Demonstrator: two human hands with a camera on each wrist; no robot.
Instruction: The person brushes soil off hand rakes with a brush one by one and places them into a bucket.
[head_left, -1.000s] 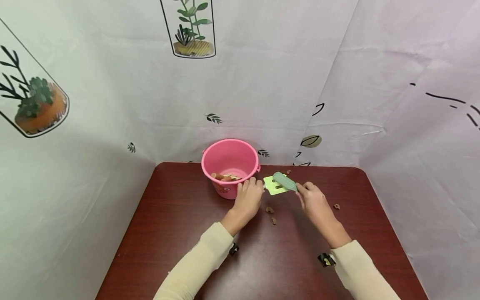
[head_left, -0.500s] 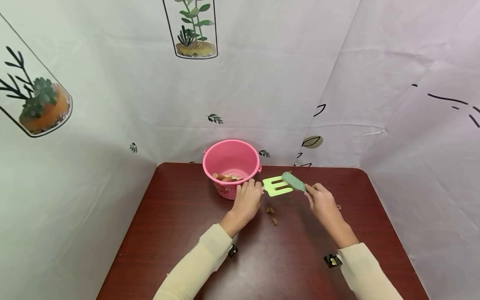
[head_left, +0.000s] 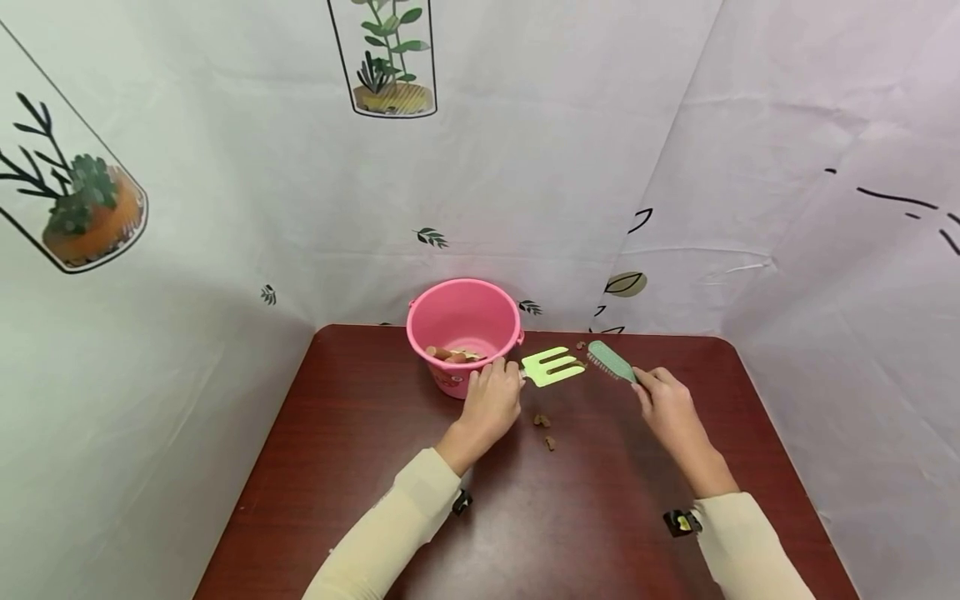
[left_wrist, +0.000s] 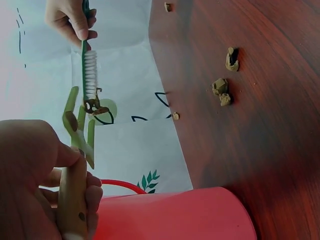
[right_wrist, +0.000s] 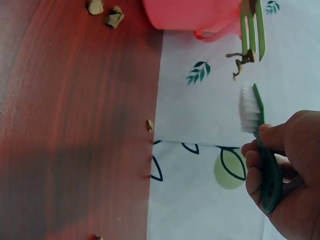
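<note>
My left hand (head_left: 491,402) grips the wooden handle (left_wrist: 74,195) of a small garden fork beside the bucket. Its yellow-green tines (head_left: 542,368) point right, raised over the table. A twisted brown scrap (right_wrist: 245,59) clings at the tine tips. My right hand (head_left: 671,412) holds a green scrubbing brush (head_left: 611,360) by its handle. White bristles (right_wrist: 248,109) face the fork, with a small gap between brush and tines in the right wrist view. The pink bucket (head_left: 447,380) holds brown stick-like pieces (head_left: 438,353) and pale scraps at its bottom.
Several brown clumps (head_left: 542,420) lie on the dark red table (head_left: 360,450) between the hands. Another bit (head_left: 581,345) sits near the back edge. A white printed cloth (head_left: 525,167) hangs close behind the table and at both sides.
The brush has moved right, off the fork, and the right hand went with it. The tines, covered in part before, now show fully. The left hand has hardly moved.
</note>
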